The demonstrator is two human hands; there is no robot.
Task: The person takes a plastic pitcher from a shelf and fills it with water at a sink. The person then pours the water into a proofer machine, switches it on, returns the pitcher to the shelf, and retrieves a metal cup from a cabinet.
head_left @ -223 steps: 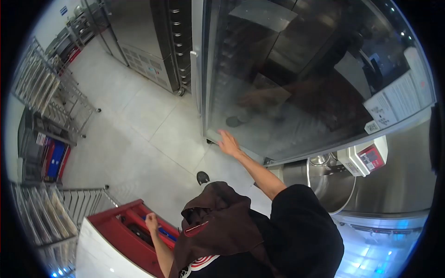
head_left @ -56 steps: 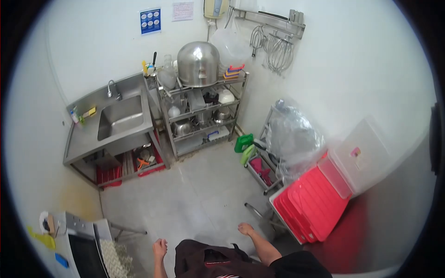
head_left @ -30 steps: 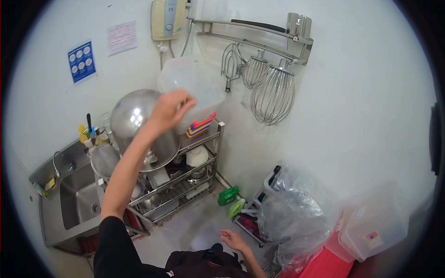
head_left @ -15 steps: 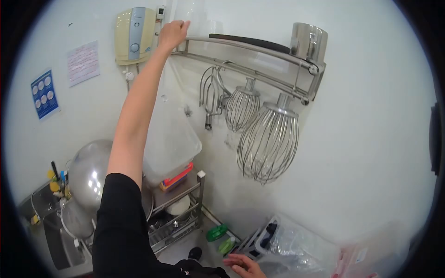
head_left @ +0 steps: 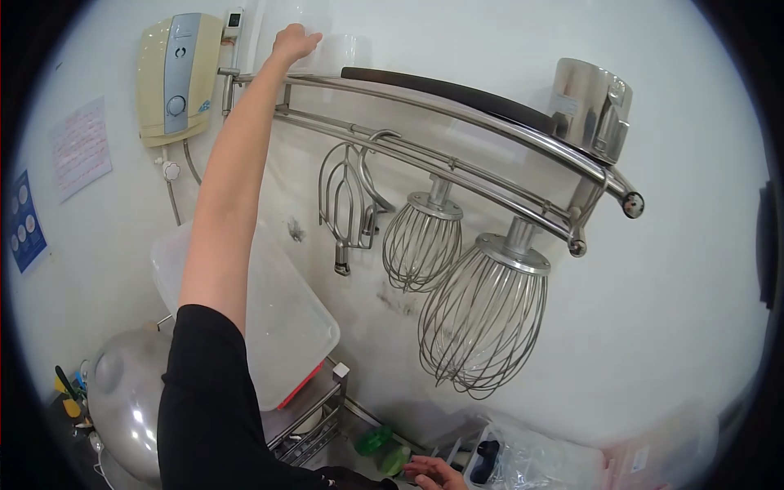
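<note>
My left hand [head_left: 294, 45] is raised to the far left end of the steel wall shelf [head_left: 457, 112], fingers curled and mostly hidden behind the hand. Right behind it stands a clear plastic container [head_left: 298, 12], with a second translucent container [head_left: 346, 54] just to the right. Whether the fingers grip one of these I cannot tell. Below the rail hang a flat beater [head_left: 347, 200], a dough hook [head_left: 377, 184], a smaller wire whisk [head_left: 422, 241] and a larger wire whisk [head_left: 486, 318]. Low at the bottom edge, my right hand [head_left: 437, 472] is open, its fingers loosely bent and holding nothing.
A dark round-edged tray [head_left: 449, 94] and a steel pitcher [head_left: 592, 106] sit on the shelf. The water heater [head_left: 180, 77] is on the left wall. Below are a large steel bowl [head_left: 135, 400], a translucent tub [head_left: 282, 327], a rack [head_left: 318, 408] and plastic-wrapped items [head_left: 539, 461].
The view has come closer to the shelf and tilted up. My left hand has shifted from the rail towards the containers behind it, its thumb now pointing right. My right hand stays low.
</note>
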